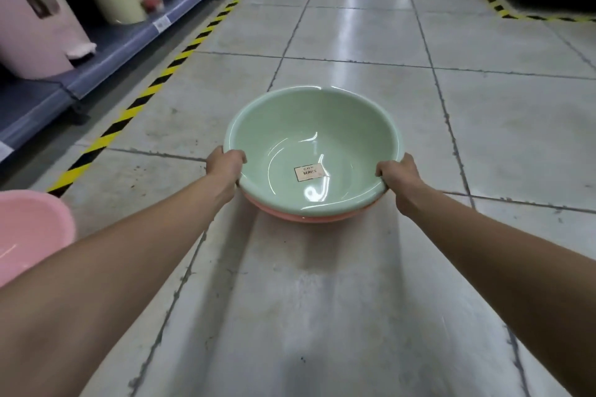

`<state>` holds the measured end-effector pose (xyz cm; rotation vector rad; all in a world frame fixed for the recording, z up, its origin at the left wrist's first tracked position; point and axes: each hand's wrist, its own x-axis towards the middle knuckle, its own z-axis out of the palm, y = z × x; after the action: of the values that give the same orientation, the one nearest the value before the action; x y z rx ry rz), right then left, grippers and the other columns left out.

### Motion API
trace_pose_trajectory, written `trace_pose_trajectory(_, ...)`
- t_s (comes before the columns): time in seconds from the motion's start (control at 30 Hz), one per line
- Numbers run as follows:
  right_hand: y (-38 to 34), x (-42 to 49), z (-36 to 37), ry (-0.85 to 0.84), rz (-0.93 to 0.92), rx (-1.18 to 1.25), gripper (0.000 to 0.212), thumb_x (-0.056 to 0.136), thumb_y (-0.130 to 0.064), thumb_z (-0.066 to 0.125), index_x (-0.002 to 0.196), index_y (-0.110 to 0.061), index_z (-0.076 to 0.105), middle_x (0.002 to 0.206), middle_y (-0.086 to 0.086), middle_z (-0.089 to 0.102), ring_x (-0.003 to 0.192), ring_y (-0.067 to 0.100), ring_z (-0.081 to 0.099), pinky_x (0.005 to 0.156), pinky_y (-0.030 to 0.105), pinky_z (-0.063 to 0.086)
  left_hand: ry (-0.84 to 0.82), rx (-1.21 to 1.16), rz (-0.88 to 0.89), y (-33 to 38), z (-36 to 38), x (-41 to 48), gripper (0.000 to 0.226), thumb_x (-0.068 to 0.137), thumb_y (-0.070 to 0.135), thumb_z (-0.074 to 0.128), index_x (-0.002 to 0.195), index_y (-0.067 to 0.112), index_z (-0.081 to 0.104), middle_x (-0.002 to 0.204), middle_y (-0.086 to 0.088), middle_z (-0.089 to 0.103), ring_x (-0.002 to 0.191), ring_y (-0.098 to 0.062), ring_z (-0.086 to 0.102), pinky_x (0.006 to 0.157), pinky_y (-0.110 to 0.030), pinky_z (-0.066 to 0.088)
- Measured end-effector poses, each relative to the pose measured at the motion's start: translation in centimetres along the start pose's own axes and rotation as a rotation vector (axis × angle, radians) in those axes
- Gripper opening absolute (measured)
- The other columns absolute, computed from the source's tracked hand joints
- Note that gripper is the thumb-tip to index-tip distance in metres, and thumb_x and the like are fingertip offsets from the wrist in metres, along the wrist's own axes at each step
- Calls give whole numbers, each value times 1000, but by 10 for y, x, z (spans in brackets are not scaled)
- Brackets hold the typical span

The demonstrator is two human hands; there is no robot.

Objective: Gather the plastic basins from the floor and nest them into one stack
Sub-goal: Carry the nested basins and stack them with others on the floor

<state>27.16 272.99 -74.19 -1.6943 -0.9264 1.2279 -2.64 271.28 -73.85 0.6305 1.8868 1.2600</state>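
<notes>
We've got a green basin [322,126] in smooth, glossy plastic, with a matt paper label [309,172] stuck inside it. The coral basin [283,216] right under it is the same shiny plastic. The floor tiles [354,32] beyond it look polished, and the grout [354,62] looks rough. The pink basin [29,229] off to its left looks duller, more satin.

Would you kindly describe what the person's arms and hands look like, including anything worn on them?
The left forearm and right forearm are bare to the frame edge, with no sleeves in view. The left hand and right hand wear no gloves, and no watch, bracelet or ring shows on the visible sides.
</notes>
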Motion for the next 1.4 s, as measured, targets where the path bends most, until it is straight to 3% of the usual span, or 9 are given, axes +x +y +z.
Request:
trace_pose_trajectory(0.1, 19, -7, 1, 1, 17, 1, 54, 76, 1, 53, 129, -6, 52, 113, 12, 65, 80, 15, 59, 58, 25, 44, -47, -15, -35, -16, -4, 1, 38, 70, 8, 53, 105, 20, 62, 103, -8, 68, 82, -29, 62, 64, -31, 50)
trace_pose_trajectory(0.3, 44, -25, 7, 96, 80, 149, 35, 79, 1, 50, 111, -13, 50, 90, 2, 58, 82, 24, 57, 71, 34, 49, -136, -82, -51, -33, -11, -9, 47, 75, 3, 49, 118, 18, 58, 102, -6, 67, 80, -27, 61, 60, -28, 48)
trace_pose_trajectory(0.57, 49, -74, 24, 105, 78, 128, 43, 69, -4, 52, 111, -8, 57, 93, 8, 62, 80, 30, 57, 64, 34, 45, -102, -133, -33, -40, -66, -38, 40, 76, -4, 50, 112, 11, 61, 90, -5, 65, 73, -24, 58, 58, -26, 47)
trace_pose_trajectory(0.8, -13, -144, 97, -77, -94, 60, 44, 70, -3, 56, 114, -7, 57, 91, 9, 61, 82, 30, 58, 68, 37, 46, 26, -241, 44, -8, -213, -73, 36, 74, -3, 54, 102, 18, 62, 91, -4, 69, 74, -25, 60, 61, -29, 46)
trace_pose_trajectory(0.9, -47, -190, 156, -219, -174, 59, 54, 59, -10, 55, 113, -7, 58, 96, 10, 63, 80, 28, 59, 68, 35, 47, 137, -288, 94, 9, -301, -84, 35, 75, -4, 54, 99, 21, 60, 89, -2, 68, 71, -21, 59, 51, -22, 43)
trace_pose_trajectory(1.0, -66, -235, 220, -337, -194, 27, 39, 61, -10, 57, 99, -14, 56, 95, 8, 63, 84, 27, 60, 74, 39, 50, 251, -315, 99, 12, -386, -93, 30, 77, -5, 52, 93, 21, 56, 85, 1, 65, 67, -17, 58, 42, -15, 40)
trace_pose_trajectory(1.13, -65, -291, 299, -490, -175, -100, 47, 64, -9, 59, 111, -9, 61, 98, 9, 67, 88, 28, 63, 81, 41, 55, 389, -310, 52, -7, -483, -102, 32, 75, -3, 53, 99, 18, 57, 83, 1, 63, 66, -18, 56, 45, -18, 39)
trace_pose_trajectory(1.27, -44, -329, 351, -582, -132, -219, 33, 74, -5, 62, 106, -11, 62, 93, 6, 66, 87, 25, 63, 83, 41, 57, 495, -332, -12, -40, -544, -105, 29, 70, -3, 53, 90, 18, 58, 85, -3, 64, 73, -24, 57, 54, -23, 44)
trace_pose_trajectory(1.4, -16, -342, 380, -632, -104, -327, 25, 81, -5, 62, 104, -15, 61, 86, -1, 62, 76, 14, 57, 64, 28, 46, 518, -321, -75, -81, -569, -99, 31, 72, -2, 54, 97, 15, 58, 85, -3, 64, 70, -23, 57, 50, -20, 49)
